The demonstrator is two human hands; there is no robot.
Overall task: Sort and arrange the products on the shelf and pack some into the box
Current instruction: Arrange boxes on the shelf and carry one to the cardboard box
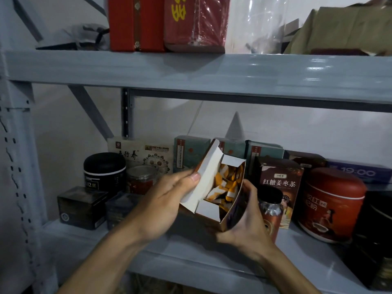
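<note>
**Open carton held in front of the lower shelf**

I see the open carton [212,209] off the board, tilted, in both hands, in front of the lower shelf [180,257]. My left hand [167,200] pinches the raised lid flap [203,179], thumb on its white inner face. My right hand [246,225] curls round the carton's lower right side.

The shelf's front edge runs just below my wrists, with a bare strip of board under the carton. Above the row of products there is open room up to the upper beam [191,71].

Inside the carton lie orange-and-white sachets [228,185], loosely heaped. Behind it stand teal boxes [188,153]. To the left are a black jar [104,170] and a clear jar [142,179] with red contents. To the right are a brown tea box [280,179] and a red canister [333,204], closed.
</note>
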